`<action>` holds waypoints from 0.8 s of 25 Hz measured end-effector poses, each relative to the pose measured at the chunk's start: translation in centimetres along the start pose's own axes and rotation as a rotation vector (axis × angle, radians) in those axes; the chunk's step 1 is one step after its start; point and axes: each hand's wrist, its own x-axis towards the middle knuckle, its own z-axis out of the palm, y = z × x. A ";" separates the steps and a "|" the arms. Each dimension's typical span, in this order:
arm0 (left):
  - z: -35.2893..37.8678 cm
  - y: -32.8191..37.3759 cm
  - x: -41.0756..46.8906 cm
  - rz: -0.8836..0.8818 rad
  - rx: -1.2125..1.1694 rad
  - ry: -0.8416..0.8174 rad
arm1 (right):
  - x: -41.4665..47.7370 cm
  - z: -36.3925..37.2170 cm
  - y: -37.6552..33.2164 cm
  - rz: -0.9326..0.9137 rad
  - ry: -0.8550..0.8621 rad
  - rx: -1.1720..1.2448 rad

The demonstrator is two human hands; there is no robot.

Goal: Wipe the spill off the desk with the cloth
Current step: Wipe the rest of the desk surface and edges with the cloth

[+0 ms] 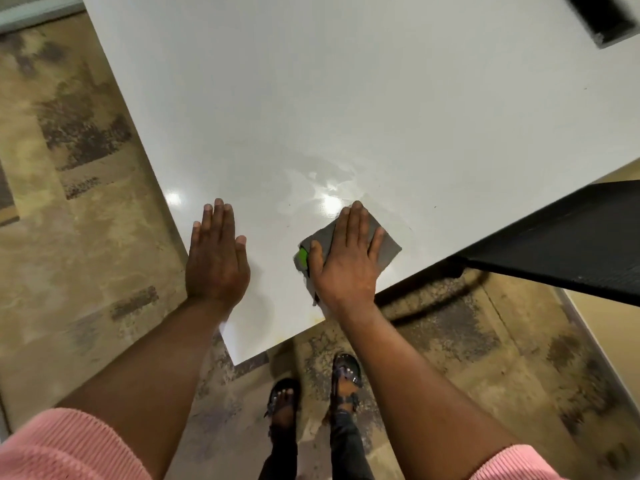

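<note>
The white desk [346,98] is shiny. A wet spill [322,183] shines just past the right hand's [346,261] fingertips. The gray cloth [389,249] (green patch by the thumb) lies flat under those straight fingers. The left hand [216,261] rests flat, fingers close together.

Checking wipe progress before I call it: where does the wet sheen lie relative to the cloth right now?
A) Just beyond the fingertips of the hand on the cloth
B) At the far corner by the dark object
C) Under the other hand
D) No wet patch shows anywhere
A: the glossy wet patch sits on the desk just past the fingertips of the right hand, which lies flat on the grey cloth; the left hand rests on dry-looking surface.
</note>
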 end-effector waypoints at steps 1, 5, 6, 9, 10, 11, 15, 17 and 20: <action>-0.1 0.0 0.0 0.004 0.007 -0.005 | -0.4 0.2 -0.6 -0.035 -0.006 0.004; 0.1 -0.4 0.1 0.022 -0.001 0.003 | 1.4 0.3 -2.6 -0.140 -0.043 0.045; 0.3 -0.5 0.1 0.026 -0.006 0.006 | 2.4 0.3 -2.9 -0.157 -0.053 0.049; 0.6 -0.5 0.2 0.039 -0.014 0.014 | 5.8 -0.2 -2.7 -0.133 -0.025 0.062; 0.5 -0.5 0.3 0.034 -0.024 0.008 | 6.7 -0.6 -2.2 -0.100 0.002 0.063; 0.3 -0.4 0.4 0.029 -0.034 0.001 | 7.3 -1.0 -1.2 -0.061 0.029 0.057; -0.3 0.1 0.4 0.006 -0.032 -0.014 | 8.0 -2.1 5.1 0.153 0.104 0.025; -0.4 0.0 0.4 -0.004 -0.027 -0.031 | 6.9 -2.3 7.5 0.261 0.131 0.003; -0.3 -0.2 0.5 -0.008 -0.018 -0.059 | 5.5 -2.0 8.3 0.335 0.128 -0.009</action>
